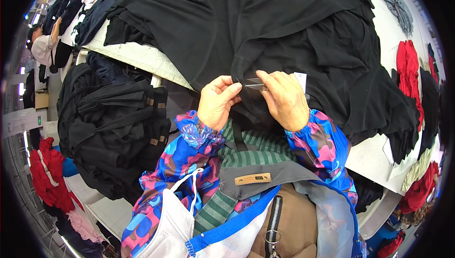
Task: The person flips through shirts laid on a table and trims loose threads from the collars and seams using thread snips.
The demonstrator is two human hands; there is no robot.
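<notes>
A large black garment (284, 35) lies spread in folds over the table in front of me. My left hand (217, 100) pinches a narrow edge of it between thumb and fingertips. From the right, my right hand (286, 97) holds small metal thread snips (255, 85), their slim blades pointing left at the pinched edge. The tips meet the cloth close to my left thumb; whether they are closed on a thread is too small to tell. Beside my right hand, a white label (300, 80) shows on the black cloth.
A big heap of black garments (104, 120) with small brown tags sits at my left, below the white table (142, 59). Red garments (408, 73) and a grey bundle (392, 2) lie on the right. Another person (47, 44) stands at far left. A white mask (166, 225) hangs at my chest.
</notes>
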